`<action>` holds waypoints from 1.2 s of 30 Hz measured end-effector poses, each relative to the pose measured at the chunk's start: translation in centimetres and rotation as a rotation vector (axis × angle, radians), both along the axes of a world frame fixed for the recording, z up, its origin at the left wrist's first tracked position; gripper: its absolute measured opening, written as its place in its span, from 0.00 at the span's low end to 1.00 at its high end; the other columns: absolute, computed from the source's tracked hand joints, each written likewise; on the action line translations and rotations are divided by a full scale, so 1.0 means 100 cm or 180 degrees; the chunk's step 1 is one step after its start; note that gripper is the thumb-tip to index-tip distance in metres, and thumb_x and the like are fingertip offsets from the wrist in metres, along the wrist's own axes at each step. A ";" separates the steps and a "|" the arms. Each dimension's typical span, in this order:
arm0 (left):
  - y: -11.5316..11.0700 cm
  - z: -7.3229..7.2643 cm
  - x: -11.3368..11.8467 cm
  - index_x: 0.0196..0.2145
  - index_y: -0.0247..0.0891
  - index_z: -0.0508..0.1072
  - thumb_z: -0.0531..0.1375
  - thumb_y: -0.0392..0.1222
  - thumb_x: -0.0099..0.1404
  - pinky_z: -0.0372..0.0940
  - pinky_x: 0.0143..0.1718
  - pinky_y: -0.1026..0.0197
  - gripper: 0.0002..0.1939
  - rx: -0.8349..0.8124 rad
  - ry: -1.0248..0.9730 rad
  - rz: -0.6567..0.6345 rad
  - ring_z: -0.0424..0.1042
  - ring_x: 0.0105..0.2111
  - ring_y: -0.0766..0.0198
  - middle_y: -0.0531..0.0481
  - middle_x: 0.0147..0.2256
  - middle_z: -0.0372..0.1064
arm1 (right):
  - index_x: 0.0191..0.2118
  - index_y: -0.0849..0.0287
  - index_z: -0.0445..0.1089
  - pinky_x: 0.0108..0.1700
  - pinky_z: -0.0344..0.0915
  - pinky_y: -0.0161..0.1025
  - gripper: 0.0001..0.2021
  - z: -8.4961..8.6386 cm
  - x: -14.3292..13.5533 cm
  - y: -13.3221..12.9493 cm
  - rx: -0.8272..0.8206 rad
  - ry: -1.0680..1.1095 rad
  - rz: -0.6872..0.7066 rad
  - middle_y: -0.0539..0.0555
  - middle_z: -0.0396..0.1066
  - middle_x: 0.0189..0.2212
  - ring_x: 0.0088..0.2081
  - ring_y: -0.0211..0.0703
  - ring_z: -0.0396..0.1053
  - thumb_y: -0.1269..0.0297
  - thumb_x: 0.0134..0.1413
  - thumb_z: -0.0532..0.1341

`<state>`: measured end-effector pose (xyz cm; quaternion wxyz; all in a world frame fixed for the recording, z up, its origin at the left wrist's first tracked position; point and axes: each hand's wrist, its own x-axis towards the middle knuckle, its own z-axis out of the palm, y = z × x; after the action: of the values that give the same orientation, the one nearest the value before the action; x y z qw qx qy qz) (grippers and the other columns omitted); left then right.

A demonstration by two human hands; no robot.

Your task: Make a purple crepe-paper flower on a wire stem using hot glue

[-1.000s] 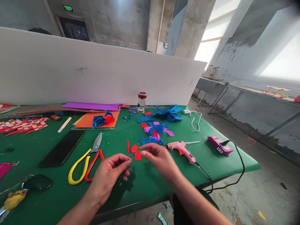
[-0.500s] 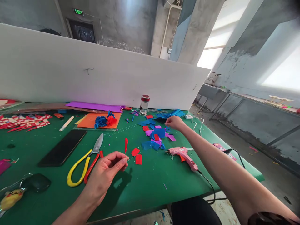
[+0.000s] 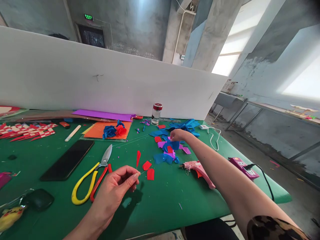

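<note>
My left hand (image 3: 122, 181) is closed, pinching a thin wire with a narrow red crepe paper petal (image 3: 138, 158) upright at its top. Just right of it, two loose red paper pieces (image 3: 150, 174) lie on the green table. My right hand (image 3: 178, 134) reaches over a pile of blue, purple and red paper pieces (image 3: 172, 145), its fingers bent together and pointing down. Whatever lies between those fingertips is too small to make out. Beneath my right forearm sits a pink glue gun (image 3: 197, 166), partly covered.
Yellow-and-red-handled scissors (image 3: 93, 180) and a black phone (image 3: 67, 161) lie at left. Blue and red paper flowers (image 3: 112, 130) rest on orange paper (image 3: 92, 130). A red-lidded jar (image 3: 156, 115) stands before the white board (image 3: 120, 83). A power strip (image 3: 243, 168) sits at right.
My right hand has moved left over the paper pile, and its forearm now covers more of the glue gun. My left hand keeps its grip on the wire. The view has shifted slightly.
</note>
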<state>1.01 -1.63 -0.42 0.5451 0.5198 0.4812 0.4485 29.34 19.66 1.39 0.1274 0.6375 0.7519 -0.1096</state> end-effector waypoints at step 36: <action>0.000 0.003 0.003 0.27 0.38 0.74 0.64 0.50 0.55 0.60 0.29 0.65 0.12 0.0034 0.0056 0.0017 0.64 0.25 0.67 0.54 0.23 0.68 | 0.51 0.60 0.67 0.46 0.69 0.48 0.14 -0.038 -0.029 0.005 0.0033 0.0112 0.0458 0.57 0.68 0.50 0.46 0.47 0.70 0.61 0.62 0.58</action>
<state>1.27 -1.67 -0.12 0.5369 0.5254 0.4850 0.4478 26.41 20.21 -2.37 0.1184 0.5805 0.7984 -0.1075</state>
